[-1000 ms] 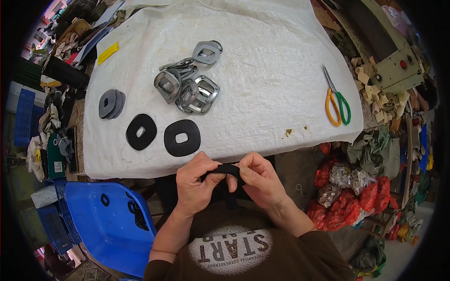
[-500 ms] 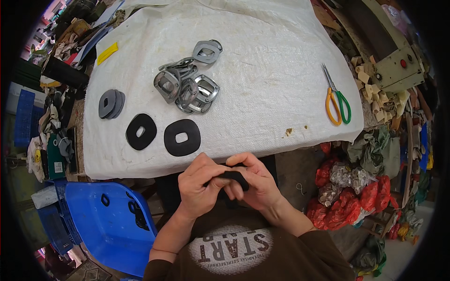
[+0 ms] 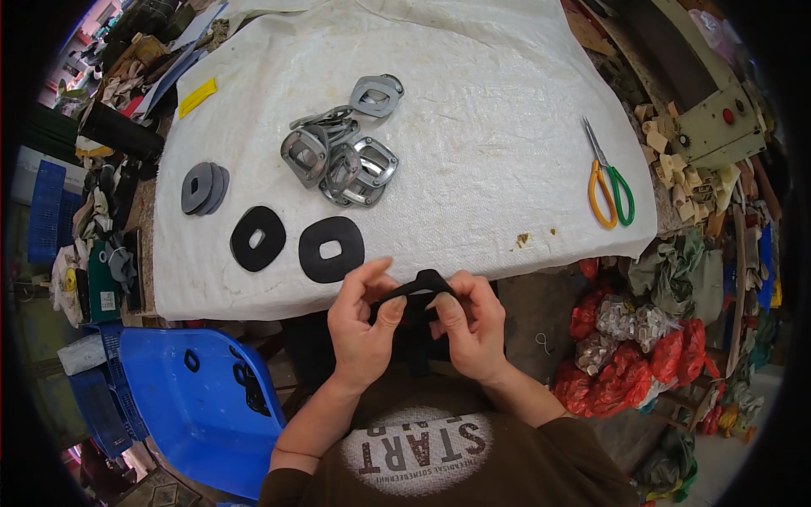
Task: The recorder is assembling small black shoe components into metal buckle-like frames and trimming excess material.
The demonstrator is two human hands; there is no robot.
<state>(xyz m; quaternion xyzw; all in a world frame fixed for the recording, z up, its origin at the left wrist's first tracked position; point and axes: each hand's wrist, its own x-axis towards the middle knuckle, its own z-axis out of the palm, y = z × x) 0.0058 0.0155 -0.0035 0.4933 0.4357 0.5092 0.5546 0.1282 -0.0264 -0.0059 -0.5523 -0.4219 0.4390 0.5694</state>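
Between my two hands, just off the table's near edge, a black piece with a central hole (image 3: 425, 279) is being bent. My left hand (image 3: 361, 325) pinches its left side with the thumb in front, while the index finger sticks up. On the other side my right hand (image 3: 475, 325) grips it, thumb pressed near the hole. Two flat black rounded pads with holes, one on the left (image 3: 258, 239) and one closer to my hands (image 3: 312, 260), lie on the white-covered table (image 3: 473, 169). Grey pads (image 3: 196, 188) are stacked farther left.
Metal oval frames (image 3: 372, 169) are heaped mid-table, with a grey ring-shaped piece (image 3: 377, 95) beyond. Scissors (image 3: 601, 173) with orange and green handles lie right, a yellow strip (image 3: 198, 97) far left. A blue basin (image 3: 169, 406) holds black pieces; red bags (image 3: 621, 372) sit right.
My hands have moved apart a little. The black piece, mostly covered before, now shows its hole and an upward-bent far edge. My left index finger has lifted.
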